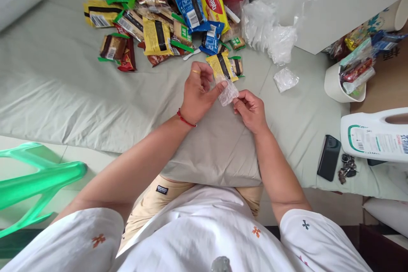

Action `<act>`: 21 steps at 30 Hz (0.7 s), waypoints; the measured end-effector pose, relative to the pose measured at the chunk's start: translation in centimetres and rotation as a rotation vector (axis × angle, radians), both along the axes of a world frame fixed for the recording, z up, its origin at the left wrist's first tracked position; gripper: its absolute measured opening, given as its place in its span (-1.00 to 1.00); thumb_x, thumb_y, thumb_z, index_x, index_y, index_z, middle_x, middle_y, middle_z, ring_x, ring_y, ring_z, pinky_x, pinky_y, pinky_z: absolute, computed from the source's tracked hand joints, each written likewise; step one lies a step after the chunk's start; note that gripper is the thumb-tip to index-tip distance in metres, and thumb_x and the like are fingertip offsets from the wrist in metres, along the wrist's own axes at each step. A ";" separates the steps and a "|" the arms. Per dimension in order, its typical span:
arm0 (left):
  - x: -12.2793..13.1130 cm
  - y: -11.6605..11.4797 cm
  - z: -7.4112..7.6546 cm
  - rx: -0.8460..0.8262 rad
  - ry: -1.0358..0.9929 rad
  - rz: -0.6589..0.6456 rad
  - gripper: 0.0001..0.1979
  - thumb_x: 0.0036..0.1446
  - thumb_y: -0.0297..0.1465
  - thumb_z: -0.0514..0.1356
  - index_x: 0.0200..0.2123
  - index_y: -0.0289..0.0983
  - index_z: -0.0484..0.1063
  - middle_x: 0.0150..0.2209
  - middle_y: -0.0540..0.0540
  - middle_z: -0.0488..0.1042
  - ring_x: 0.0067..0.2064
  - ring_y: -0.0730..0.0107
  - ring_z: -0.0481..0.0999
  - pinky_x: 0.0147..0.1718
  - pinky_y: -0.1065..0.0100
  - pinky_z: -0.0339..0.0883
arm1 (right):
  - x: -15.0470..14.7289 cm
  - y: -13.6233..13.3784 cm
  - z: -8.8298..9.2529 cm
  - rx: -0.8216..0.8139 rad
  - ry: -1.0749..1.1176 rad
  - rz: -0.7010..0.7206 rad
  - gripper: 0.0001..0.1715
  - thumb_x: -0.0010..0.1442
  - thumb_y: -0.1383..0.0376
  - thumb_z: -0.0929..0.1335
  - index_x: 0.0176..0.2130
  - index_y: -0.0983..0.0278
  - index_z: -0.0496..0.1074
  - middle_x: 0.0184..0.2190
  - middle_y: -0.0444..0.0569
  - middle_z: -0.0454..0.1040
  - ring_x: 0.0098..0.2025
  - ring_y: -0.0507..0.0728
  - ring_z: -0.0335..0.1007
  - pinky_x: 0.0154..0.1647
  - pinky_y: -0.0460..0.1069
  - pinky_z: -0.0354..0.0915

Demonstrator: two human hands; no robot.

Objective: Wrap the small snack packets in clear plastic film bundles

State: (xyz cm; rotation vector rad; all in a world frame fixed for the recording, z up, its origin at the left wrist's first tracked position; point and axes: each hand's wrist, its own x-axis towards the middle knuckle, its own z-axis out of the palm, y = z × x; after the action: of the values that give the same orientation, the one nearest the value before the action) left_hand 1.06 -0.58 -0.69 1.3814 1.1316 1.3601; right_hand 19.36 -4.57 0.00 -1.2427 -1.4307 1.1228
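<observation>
Rumpled sheet, plastic between left fingers and right fingers

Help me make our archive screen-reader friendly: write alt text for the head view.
A person's left hand and right hand hold a crinkled clear plastic piece between them over a pale green sheet. A heap of colourful packets lies beyond, with more clear plastic to its right. Further right are a white tub, black phone, keys and white bottle.

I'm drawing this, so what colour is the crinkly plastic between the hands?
The plastic is see-through; the head view shows it best.
</observation>
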 end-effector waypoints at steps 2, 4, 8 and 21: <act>0.2 -0.4 0.1 0.003 0.056 -0.136 -0.58 0.07 -0.10 0.46 -0.26 -0.18 0.34 -0.41 0.05 0.35 -0.45 0.50 0.26 -0.45 0.38 0.17 | 0.0 0.0 -0.1 0.038 -0.021 0.006 -0.69 0.28 -0.01 0.43 -0.29 0.16 0.54 -0.33 -0.13 0.46 -0.44 -0.01 0.32 -0.44 -0.09 0.37; 0.4 -0.6 0.2 0.006 0.146 -0.215 -0.57 0.04 -0.10 0.47 -0.29 -0.22 0.36 -0.44 0.06 0.36 -0.45 0.50 0.29 -0.44 0.40 0.17 | 0.0 -0.1 -0.4 0.082 -0.056 0.024 -0.71 0.32 0.02 0.41 -0.25 0.15 0.56 -0.22 -0.08 0.50 -0.38 0.01 0.37 -0.41 -0.07 0.38; 0.4 -0.6 0.1 0.000 0.215 -0.219 -0.72 0.19 -0.19 0.33 -0.33 -0.24 0.36 -0.45 0.06 0.37 -0.45 0.50 0.29 -0.43 0.40 0.17 | -0.4 -0.3 -0.8 0.128 -0.062 0.043 -0.72 0.32 0.03 0.42 -0.25 0.16 0.55 -0.19 -0.07 0.53 -0.36 0.02 0.40 -0.39 -0.07 0.39; 0.2 -0.5 0.2 -0.059 0.212 -0.255 -0.86 0.19 -0.30 0.20 -0.35 -0.22 0.32 -0.50 0.08 0.31 -0.46 0.49 0.26 -0.45 0.41 0.17 | 13.1 6.4 -0.1 0.082 -0.961 -0.632 -0.57 0.23 0.12 0.44 0.02 0.29 0.49 -0.01 0.10 0.41 -0.21 0.10 0.43 0.05 0.18 0.38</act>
State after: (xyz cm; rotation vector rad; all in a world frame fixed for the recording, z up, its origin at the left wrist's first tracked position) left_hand 1.27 -1.09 -0.53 1.5945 1.0788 1.0103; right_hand 32.46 1.83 -0.12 -2.1108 -1.5040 -0.0131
